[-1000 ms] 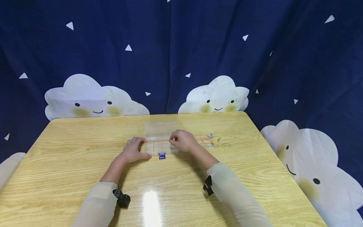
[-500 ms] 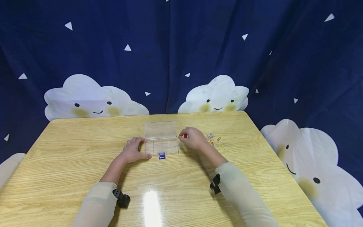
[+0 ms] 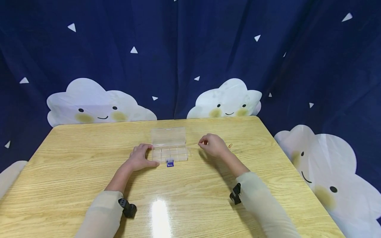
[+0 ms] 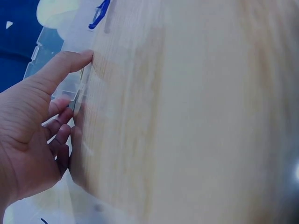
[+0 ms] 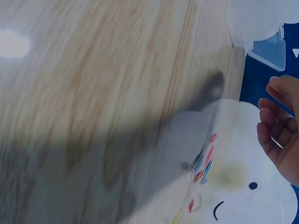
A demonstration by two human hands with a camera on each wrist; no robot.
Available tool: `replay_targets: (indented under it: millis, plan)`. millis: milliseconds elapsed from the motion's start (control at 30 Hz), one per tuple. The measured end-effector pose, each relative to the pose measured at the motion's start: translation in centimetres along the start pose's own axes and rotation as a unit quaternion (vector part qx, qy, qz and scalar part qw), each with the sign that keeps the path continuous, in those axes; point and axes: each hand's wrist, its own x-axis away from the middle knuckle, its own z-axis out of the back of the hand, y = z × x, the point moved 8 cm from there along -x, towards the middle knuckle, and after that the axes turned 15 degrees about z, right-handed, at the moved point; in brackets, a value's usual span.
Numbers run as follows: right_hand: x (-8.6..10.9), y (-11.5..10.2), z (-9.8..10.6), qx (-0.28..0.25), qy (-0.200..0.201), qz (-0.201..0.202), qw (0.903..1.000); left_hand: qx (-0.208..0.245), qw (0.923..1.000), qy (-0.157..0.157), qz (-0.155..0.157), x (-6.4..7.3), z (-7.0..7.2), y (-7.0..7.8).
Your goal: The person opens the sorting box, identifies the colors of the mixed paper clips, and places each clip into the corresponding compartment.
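A clear plastic compartment box [image 3: 169, 153] lies on the table with its lid [image 3: 168, 136] tipped back and a blue latch [image 3: 170, 163] at the front. My left hand [image 3: 140, 158] holds the box's left end, thumb [image 4: 70, 63] along the front edge and fingers behind. To the right of the box, my right hand [image 3: 213, 144] hovers over the table, its fingers loosely curled. Nothing shows between its thumb and fingers in the right wrist view. Several coloured paper clips [image 5: 209, 156] lie beyond it; in the head view the hand covers most, leaving an orange-red paper clip [image 3: 230, 145] visible.
The wooden table [image 3: 178, 195] ends at a back edge against a dark blue curtain [image 3: 160, 59] printed with white clouds. Both wrists carry small black cameras, such as the left wrist camera [image 3: 128, 209].
My right hand has moved right, from over the box's right compartments to beside the paper clips. My left hand and the box have stayed in place.
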Motion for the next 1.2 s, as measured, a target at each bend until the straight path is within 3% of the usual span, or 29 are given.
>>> replay_targets:
  millis: [467,1200]
  plan:
    - [2.9,3.5,0.8,-0.011,-0.020,-0.041,0.9989,0.001,1.0000,0.000,0.000,-0.2,-0.2,-0.3]
    - [6.9,8.4,2.1,0.018,-0.034,-0.072,0.9967,0.001,1.0000,0.004,0.001,-0.1,0.0,-0.2]
